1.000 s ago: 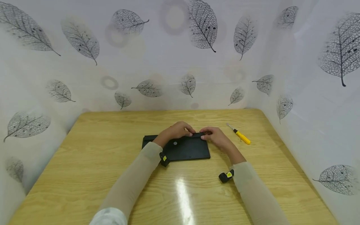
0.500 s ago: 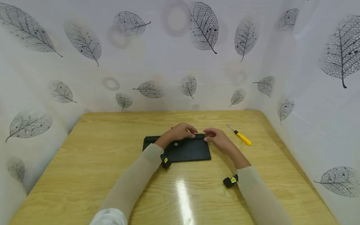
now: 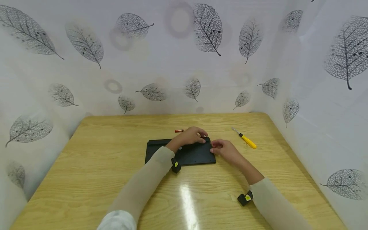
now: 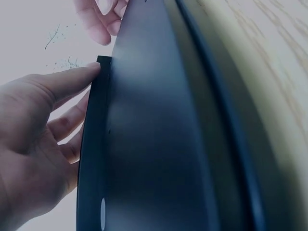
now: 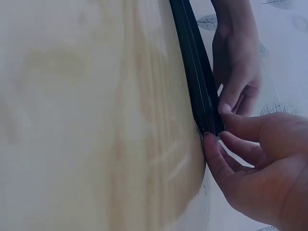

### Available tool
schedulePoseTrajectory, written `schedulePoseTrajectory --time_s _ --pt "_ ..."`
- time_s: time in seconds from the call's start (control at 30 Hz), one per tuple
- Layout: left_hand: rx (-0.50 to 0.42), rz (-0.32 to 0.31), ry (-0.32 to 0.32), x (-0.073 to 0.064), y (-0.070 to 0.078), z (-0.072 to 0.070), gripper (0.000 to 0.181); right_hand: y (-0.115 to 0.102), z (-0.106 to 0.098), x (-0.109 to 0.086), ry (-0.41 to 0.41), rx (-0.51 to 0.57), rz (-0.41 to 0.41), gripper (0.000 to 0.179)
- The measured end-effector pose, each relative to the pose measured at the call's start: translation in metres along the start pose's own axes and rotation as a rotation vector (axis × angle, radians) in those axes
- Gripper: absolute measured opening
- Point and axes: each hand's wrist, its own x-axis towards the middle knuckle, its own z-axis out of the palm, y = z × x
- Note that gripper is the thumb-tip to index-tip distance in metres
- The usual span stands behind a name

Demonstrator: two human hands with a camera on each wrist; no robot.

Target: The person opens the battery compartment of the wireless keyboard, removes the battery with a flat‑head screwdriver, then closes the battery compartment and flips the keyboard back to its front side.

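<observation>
A black keyboard [image 3: 198,156] lies underside up on the table, its raised ridge along the far side. My left hand [image 3: 191,135] grips this ridge near the right end; in the left wrist view the left thumb [image 4: 79,79] presses on its top while the other fingers go behind it. At the keyboard's right edge, my right hand [image 3: 228,151] pinches the far corner between thumb and fingertips, as the right wrist view shows. Whether a small part sits between those fingertips is hidden.
A small orange-red battery [image 3: 179,131] lies behind the keyboard. To the right rests a yellow-handled screwdriver [image 3: 245,139], with a tiny object beside its handle [image 3: 249,141]. A leaf-print curtain [image 3: 161,64] surrounds the wooden table [image 3: 115,179].
My left hand has slid right along the ridge, uncovering the battery. My right hand has moved from the far edge toward me, down the keyboard's right side.
</observation>
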Motion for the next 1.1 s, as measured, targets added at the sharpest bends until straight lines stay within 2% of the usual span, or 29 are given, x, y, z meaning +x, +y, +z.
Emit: schedulePoseTrajectory --time_s 0.33,0.7,0.83,0.97,1.1 --pt "0.02 0.013 0.005 0.01 0.004 0.012 0.035 0.0 0.008 -0.013 0.021 0.024 0.019 0.04" --pt "0.115 0.027 0.045 0.009 0.012 0.011 0.033 0.003 0.006 -0.029 0.003 0.036 0.026 0.039" --pt "0.146 0.054 0.059 0.006 0.018 0.008 0.034 0.006 0.003 -0.035 -0.003 0.085 0.009 0.042" --pt "0.133 0.076 0.081 0.003 0.025 0.004 0.036 0.008 0.0 -0.043 0.017 0.17 0.006 0.045" --pt "0.116 0.073 0.105 0.0 0.032 -0.002 0.037 0.007 -0.003 -0.049 0.035 0.27 -0.003 0.047"
